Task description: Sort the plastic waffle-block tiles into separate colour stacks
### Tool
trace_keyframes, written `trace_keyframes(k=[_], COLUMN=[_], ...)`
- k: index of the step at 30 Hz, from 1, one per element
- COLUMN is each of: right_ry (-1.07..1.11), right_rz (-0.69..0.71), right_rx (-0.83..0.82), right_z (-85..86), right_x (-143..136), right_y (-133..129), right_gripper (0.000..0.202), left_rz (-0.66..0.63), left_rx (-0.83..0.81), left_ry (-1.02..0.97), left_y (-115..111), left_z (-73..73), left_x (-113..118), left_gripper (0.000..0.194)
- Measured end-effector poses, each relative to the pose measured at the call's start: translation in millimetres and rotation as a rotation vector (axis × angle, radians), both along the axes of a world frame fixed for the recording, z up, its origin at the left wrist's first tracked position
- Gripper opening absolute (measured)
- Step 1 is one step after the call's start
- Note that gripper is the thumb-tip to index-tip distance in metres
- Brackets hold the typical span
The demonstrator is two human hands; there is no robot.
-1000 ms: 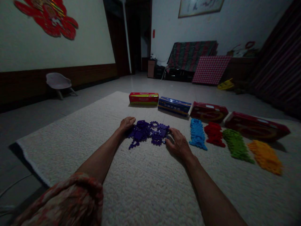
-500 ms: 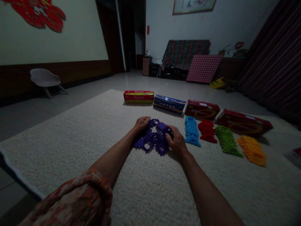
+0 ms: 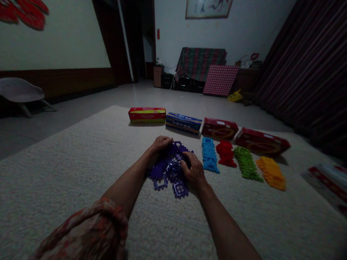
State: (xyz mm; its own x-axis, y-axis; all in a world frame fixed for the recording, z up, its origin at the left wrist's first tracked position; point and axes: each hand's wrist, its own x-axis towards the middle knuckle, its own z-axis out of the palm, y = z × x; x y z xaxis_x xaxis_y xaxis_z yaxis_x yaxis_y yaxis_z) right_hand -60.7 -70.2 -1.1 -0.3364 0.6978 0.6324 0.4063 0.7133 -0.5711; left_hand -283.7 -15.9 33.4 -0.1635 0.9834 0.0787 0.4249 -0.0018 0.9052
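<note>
A loose heap of purple interlocking plastic pieces (image 3: 173, 164) lies on the pale quilted mat, some with window-like openings. My left hand (image 3: 162, 142) is curved against the heap's upper left edge, its fingertips partly hidden. On the heap's right side rests my right hand (image 3: 193, 169), thumb and fingers apart and touching the pieces. To the right lie stacks of similar pieces in blue (image 3: 209, 155), red (image 3: 226, 153), green (image 3: 247, 163) and orange (image 3: 271, 172).
Behind the stacks stand a red-and-yellow box (image 3: 147, 115), a blue box (image 3: 183, 123) and two dark red boxes (image 3: 219, 128) (image 3: 262, 141). Another package (image 3: 330, 184) is at the right edge. A small chair (image 3: 21, 92) stands at the far left.
The purple pieces have been drawn inward and toward me into a more piled, spread-out heap, both hands moving with them. The view has turned right, showing more of the package at the right edge.
</note>
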Motion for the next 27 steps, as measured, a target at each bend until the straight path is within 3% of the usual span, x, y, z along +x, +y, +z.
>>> trace_keyframes(k=[5,13,21,27], right_ry=[-0.025,-0.031,0.009,0.032], right_rz=[-0.004,0.004,-0.018,-0.090], right_rx=[-0.032,-0.050,-0.051,-0.004], right_z=[2.9,11.1,9.3,8.6], right_x=[0.8,0.8,2.1,3.8], right_y=[-3.8,-8.4,-7.9,-12.6], right_gripper=[0.028,0.024,0.022,0.024], left_rz=[-0.109,-0.058,-0.035,-0.006], left_rx=[-0.086,-0.033,-0.010,0.014], left_ry=[-0.321,-0.632,-0.644,-0.569], left_y=[12.7,14.3,4.3,15.7], left_z=[-1.9,-10.6,-9.0,-16.2], left_x=[-8.4,7.7,19.9,17.4], left_gripper=[0.035,0.052,0.050,0.041])
